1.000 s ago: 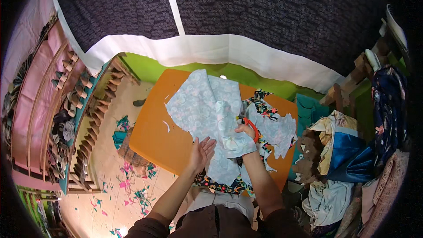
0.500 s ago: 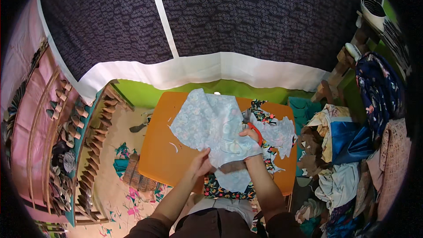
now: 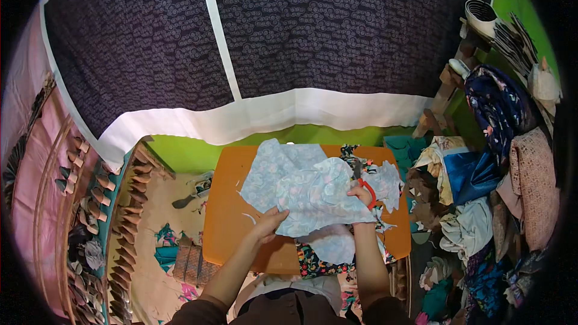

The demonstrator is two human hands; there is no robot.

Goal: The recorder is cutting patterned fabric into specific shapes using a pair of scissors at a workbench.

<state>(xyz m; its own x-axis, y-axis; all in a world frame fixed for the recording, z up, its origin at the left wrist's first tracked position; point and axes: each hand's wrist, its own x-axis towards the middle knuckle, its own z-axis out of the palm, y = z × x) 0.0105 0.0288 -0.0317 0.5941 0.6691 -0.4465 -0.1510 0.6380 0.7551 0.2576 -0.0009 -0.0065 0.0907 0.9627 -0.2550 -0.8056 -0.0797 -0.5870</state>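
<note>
Head view, watched from my end. I see the left hand (image 3: 268,225) partly closed, its fingers and thumb pinching the near left edge of a pale blue floral cloth (image 3: 316,195). The right hand (image 3: 362,196) is curled, thumb laid over the right side of the same cloth, and it also holds scissors (image 3: 368,191); I see the red handle beside the thumb, but cannot make out the blades. The cloth spans the space between both hands, rumpled and raised at its near part, its far left part spread over the table.

Surface: orange table (image 3: 225,219), rounded corners. A thin white sliver (image 3: 249,218) lies left of the cloth. Right of the scissors I note ragged pale scraps (image 3: 386,182). A black floral fabric (image 3: 308,265) shows at the near edge, with another pale blue piece (image 3: 333,244) on top of it.

Room: dark patterned curtain (image 3: 337,30) with a white lower band, green wall (image 3: 186,155) below it. On the left, a rack (image 3: 118,201) carries rows of pointed, shoe-like things. Pale floor (image 3: 150,216), with teal cloth (image 3: 167,259) lying on it. On the right, a heap: shiny blue cloth (image 3: 472,174), white cloth (image 3: 466,229), and a navy floral cloth (image 3: 497,108) hanging above
</note>
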